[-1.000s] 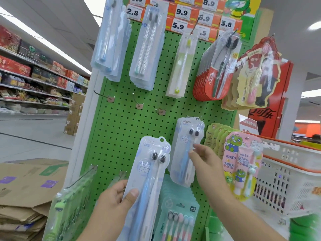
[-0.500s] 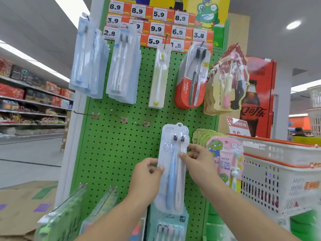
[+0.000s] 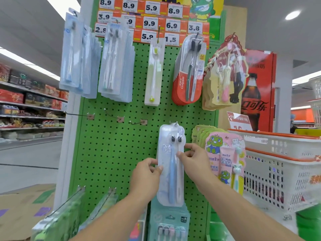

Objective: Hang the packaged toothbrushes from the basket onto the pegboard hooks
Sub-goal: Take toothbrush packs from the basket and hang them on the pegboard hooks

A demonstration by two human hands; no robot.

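Toothbrush pack (image 3: 171, 164), a clear blister with a blue and a pale brush and dark bristle heads, hangs against the green pegboard (image 3: 111, 150) with its top hole at the hook (image 3: 175, 122), though I cannot tell whether it is fully seated. I have the left hand (image 3: 147, 173) pinching the pack's left edge, thumb on the front, and the right hand (image 3: 192, 156) pinching the right edge; I judge the two-sided hold keeps the floppy pack square to the peg. Three bare hooks (image 3: 119, 117) stand to its left; a kids' frog-printed set (image 3: 225, 159) hangs just beside it on the right. The white basket (image 3: 284, 145) with orange rims waits nearby at right
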